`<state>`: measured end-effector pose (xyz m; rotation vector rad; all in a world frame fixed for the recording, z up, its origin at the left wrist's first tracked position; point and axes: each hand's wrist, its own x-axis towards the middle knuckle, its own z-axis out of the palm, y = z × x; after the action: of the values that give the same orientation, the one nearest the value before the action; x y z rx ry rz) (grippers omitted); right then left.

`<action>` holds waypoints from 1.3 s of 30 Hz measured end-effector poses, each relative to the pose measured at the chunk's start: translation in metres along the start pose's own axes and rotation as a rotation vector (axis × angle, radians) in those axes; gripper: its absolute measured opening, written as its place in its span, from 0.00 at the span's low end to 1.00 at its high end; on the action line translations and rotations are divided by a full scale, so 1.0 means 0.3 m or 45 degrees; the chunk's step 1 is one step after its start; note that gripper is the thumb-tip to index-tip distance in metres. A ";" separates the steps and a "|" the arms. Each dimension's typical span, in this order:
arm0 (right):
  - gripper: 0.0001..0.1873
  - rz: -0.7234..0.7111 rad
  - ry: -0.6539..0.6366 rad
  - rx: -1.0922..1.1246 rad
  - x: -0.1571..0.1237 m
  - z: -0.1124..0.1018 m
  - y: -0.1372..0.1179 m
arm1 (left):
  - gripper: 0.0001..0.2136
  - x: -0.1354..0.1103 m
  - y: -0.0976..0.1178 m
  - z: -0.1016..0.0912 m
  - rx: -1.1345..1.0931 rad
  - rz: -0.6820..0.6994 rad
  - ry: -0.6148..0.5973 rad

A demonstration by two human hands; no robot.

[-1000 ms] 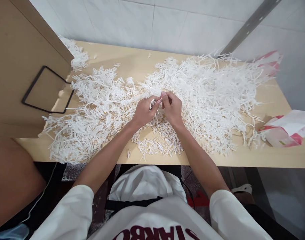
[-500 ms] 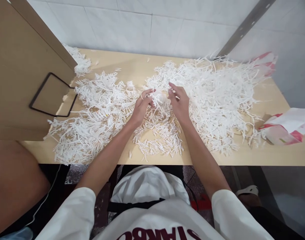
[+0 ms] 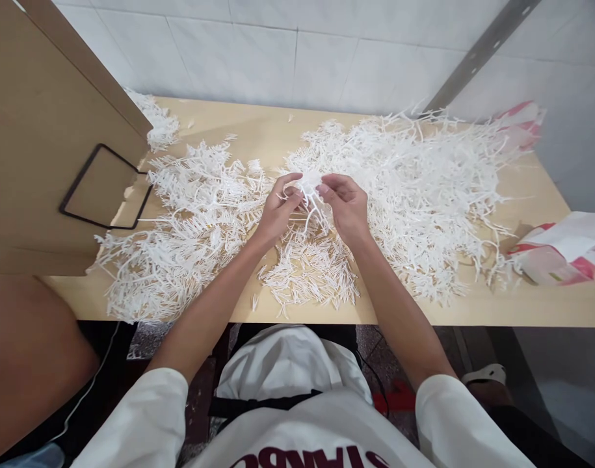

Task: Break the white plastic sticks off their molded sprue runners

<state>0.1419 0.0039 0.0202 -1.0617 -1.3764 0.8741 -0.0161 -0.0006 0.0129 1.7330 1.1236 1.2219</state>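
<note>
Between my two hands is a white branched plastic piece (image 3: 313, 188) with thin prongs hanging down. My left hand (image 3: 280, 207) pinches it from the left side. From the right, the closed fingers of my right hand (image 3: 346, 203) grip it as well. Below them lies a heap of short, thin white sticks (image 3: 309, 276) near the table's front edge. A big pile of tangled white branched pieces (image 3: 424, 188) spreads to the right, and another white pile (image 3: 180, 260) lies to the left.
A cardboard box (image 3: 43, 130) with a black wire frame (image 3: 102, 188) stands at the left. Red and white plastic bags (image 3: 560, 250) lie on the right of the wooden table (image 3: 536, 302). A tiled wall (image 3: 258, 55) rises behind. Another person's bare limb (image 3: 34, 370) shows at lower left.
My right hand has moved left and its fingers have closed on the white branched piece. My left hand stays almost in place, holding it.
</note>
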 end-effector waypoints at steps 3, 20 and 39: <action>0.23 0.011 0.050 -0.018 0.001 -0.002 0.002 | 0.13 0.000 0.003 0.005 -0.021 -0.013 0.056; 0.15 -0.005 -0.120 -0.049 -0.014 -0.002 -0.041 | 0.21 0.000 0.027 -0.017 0.056 0.002 0.058; 0.13 -0.159 -0.119 0.011 -0.005 -0.011 -0.049 | 0.11 -0.005 0.017 0.013 -0.648 -0.149 -0.014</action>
<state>0.1434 -0.0025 0.0338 -0.9275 -1.4997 0.8454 -0.0116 -0.0040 0.0160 1.2696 0.8030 1.2871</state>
